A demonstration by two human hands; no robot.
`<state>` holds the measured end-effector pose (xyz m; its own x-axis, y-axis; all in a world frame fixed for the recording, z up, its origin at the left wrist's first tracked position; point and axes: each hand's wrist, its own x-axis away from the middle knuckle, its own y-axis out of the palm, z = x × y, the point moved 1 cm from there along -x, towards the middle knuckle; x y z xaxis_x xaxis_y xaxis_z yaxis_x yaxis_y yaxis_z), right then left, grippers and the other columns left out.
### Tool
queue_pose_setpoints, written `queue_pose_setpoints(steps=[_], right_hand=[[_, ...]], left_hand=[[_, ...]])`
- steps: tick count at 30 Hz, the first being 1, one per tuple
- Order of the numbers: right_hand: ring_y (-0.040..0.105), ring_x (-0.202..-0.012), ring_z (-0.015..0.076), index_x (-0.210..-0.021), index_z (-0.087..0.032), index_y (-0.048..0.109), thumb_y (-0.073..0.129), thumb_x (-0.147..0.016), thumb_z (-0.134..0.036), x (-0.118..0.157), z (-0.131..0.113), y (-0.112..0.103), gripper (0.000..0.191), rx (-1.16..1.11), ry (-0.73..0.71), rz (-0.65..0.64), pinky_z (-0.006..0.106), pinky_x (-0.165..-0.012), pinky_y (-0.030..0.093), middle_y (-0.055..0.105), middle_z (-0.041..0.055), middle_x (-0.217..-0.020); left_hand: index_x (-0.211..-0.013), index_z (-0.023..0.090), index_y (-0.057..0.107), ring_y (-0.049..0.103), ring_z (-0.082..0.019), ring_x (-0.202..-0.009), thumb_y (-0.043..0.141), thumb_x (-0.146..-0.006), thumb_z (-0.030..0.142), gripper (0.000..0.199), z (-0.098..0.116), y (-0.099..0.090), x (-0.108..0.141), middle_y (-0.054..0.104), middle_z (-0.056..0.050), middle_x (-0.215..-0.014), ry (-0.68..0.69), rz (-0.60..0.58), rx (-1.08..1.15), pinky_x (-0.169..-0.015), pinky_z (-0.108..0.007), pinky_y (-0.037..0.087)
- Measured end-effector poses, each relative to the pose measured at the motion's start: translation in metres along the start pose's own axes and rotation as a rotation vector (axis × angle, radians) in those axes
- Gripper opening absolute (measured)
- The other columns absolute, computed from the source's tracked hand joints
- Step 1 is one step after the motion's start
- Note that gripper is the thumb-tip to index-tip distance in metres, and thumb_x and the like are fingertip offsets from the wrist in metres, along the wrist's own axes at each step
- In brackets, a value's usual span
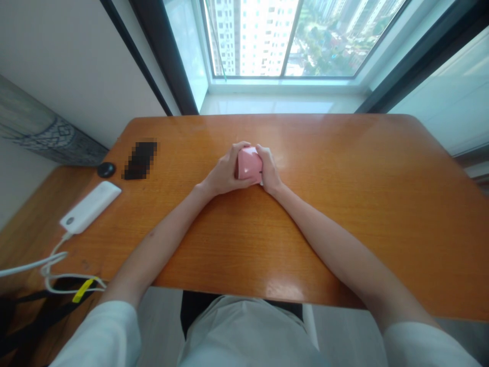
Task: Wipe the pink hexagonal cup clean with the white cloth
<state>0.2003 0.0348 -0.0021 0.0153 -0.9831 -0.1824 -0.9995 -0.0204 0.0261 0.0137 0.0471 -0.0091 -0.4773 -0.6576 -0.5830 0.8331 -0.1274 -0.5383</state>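
A small pink box-like object (250, 164) with a glossy, rounded surface is between my two hands, above the far middle of the wooden table (344, 219). My left hand (228, 171) grips its left side, with the fingers over the far edge and the thumb along the near edge. On the right side, my right hand (270, 171) is closed against it, thumb near the top. A bit of white shows at its lower right corner. Its underside is hidden, and its exact kind cannot be made out.
To the left lie a white power strip (90, 206) with a white cable (49, 270), a round black object (106, 169) and a blurred-out dark item (140, 160). A yellow tag (83, 290) hangs near the left edge. Beyond the table is a window (282, 38).
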Motion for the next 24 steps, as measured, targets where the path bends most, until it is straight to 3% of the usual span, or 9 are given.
queue_pose_setpoints(steps=[2,4,11,14,16,18,20,24], right_hand=[[0.056,-0.084,0.0192,-0.084,-0.028,0.061,0.053,-0.101,-0.096,0.004,-0.006,0.001,0.071,0.008,-0.027,0.037,0.036,-0.075,0.051,0.057,-0.0001,-0.087],[0.055,-0.082,0.0193,-0.081,-0.028,0.059,0.053,-0.1,-0.098,0.009,-0.014,0.002,0.072,0.034,-0.061,0.045,0.036,-0.073,0.049,0.056,0.0,-0.085],[0.053,-0.079,0.0192,-0.079,-0.029,0.056,0.052,-0.099,-0.099,0.012,-0.024,0.003,0.073,0.05,-0.079,0.035,0.037,-0.07,0.048,0.055,0.0003,-0.082],[0.053,-0.078,0.019,-0.079,-0.029,0.056,0.055,-0.1,-0.096,0.011,-0.021,0.003,0.071,0.035,-0.077,0.04,0.037,-0.069,0.048,0.055,-0.0001,-0.082],[0.053,-0.078,0.0188,-0.079,-0.028,0.055,0.057,-0.1,-0.095,0.01,-0.019,0.002,0.07,0.025,-0.068,0.042,0.036,-0.07,0.048,0.055,-0.0002,-0.082],[0.054,-0.08,0.0188,-0.08,-0.028,0.055,0.056,-0.101,-0.095,0.008,-0.017,0.002,0.07,0.022,-0.055,0.053,0.036,-0.073,0.05,0.055,-0.0002,-0.083],[0.056,-0.082,0.019,-0.081,-0.028,0.057,0.052,-0.101,-0.098,0.006,-0.014,0.002,0.072,0.022,-0.041,0.06,0.037,-0.076,0.051,0.057,-0.0003,-0.085],[0.057,-0.083,0.0196,-0.082,-0.029,0.062,0.05,-0.101,-0.098,0.003,-0.012,0.001,0.073,0.015,-0.045,0.049,0.039,-0.08,0.051,0.058,-0.0003,-0.086]], left_hand=[[-0.165,0.024,0.048,0.078,-0.032,-0.118,0.07,-0.102,0.087,0.092,0.002,0.003,0.001,0.073,-0.017,-0.146,-0.109,-0.003,0.109,-0.106,-0.05,0.067],[-0.162,0.023,0.05,0.078,-0.031,-0.115,0.063,-0.104,0.091,0.09,0.003,0.005,0.002,0.075,-0.017,-0.145,-0.154,-0.003,0.164,-0.105,-0.049,0.066],[-0.162,0.021,0.052,0.077,-0.031,-0.116,0.066,-0.1,0.095,0.098,0.003,0.006,0.001,0.074,-0.018,-0.145,-0.147,-0.001,0.192,-0.106,-0.05,0.066],[-0.169,0.022,0.047,0.076,-0.034,-0.126,0.064,-0.103,0.093,0.098,0.0,0.006,0.003,0.069,-0.02,-0.154,-0.126,-0.01,0.178,-0.113,-0.053,0.065],[-0.176,0.026,0.038,0.07,-0.038,-0.146,0.067,-0.103,0.091,0.102,-0.003,0.005,0.003,0.06,-0.022,-0.168,-0.054,-0.008,0.129,-0.125,-0.058,0.06],[-0.182,0.032,0.03,0.052,-0.044,-0.17,0.077,-0.096,0.092,0.115,-0.006,0.002,0.004,0.043,-0.023,-0.185,0.065,-0.01,0.043,-0.138,-0.066,0.049],[-0.184,0.036,0.029,0.035,-0.048,-0.181,0.088,-0.084,0.095,0.13,-0.01,-0.003,0.003,0.03,-0.021,-0.193,0.162,-0.042,-0.061,-0.144,-0.071,0.042],[-0.179,0.034,0.041,0.045,-0.05,-0.176,0.094,-0.077,0.094,0.13,-0.014,-0.014,0.002,0.038,-0.023,-0.189,0.184,-0.142,-0.243,-0.141,-0.072,0.048]])
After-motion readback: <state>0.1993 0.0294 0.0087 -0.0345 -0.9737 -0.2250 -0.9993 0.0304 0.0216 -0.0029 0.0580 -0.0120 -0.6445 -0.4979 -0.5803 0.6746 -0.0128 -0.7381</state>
